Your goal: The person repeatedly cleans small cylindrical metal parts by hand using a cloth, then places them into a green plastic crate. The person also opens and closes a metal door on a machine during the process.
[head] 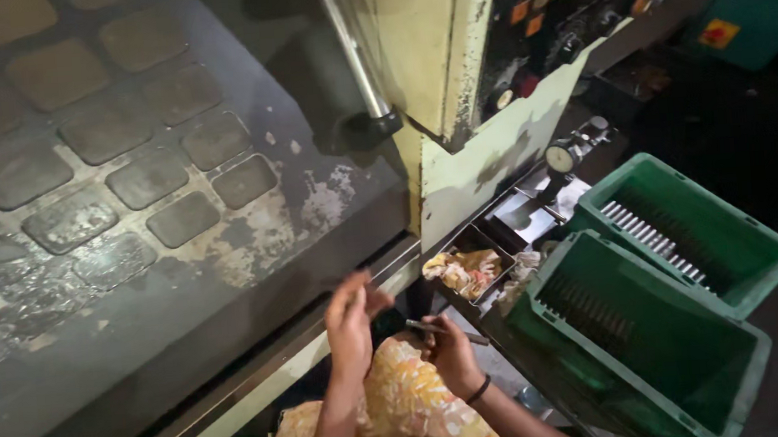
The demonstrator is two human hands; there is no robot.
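At six o'clock in the head view, in front of the grey, worn machine door (164, 262), the person's right hand (451, 351) has its grip closed round a thin dark metal rod (447, 329), which points toward three o'clock. The left hand (351, 326) is raised at its nine o'clock, fingers loosely parted and holding nothing. A crumpled yellow rag (461, 270) lies in a metal tray (486, 239) at one o'clock, and two green plastic crates (678, 299) holding rows of pins stand at three o'clock. The step in hand looks like handling one rod; moving it on would call for a steady pinch.
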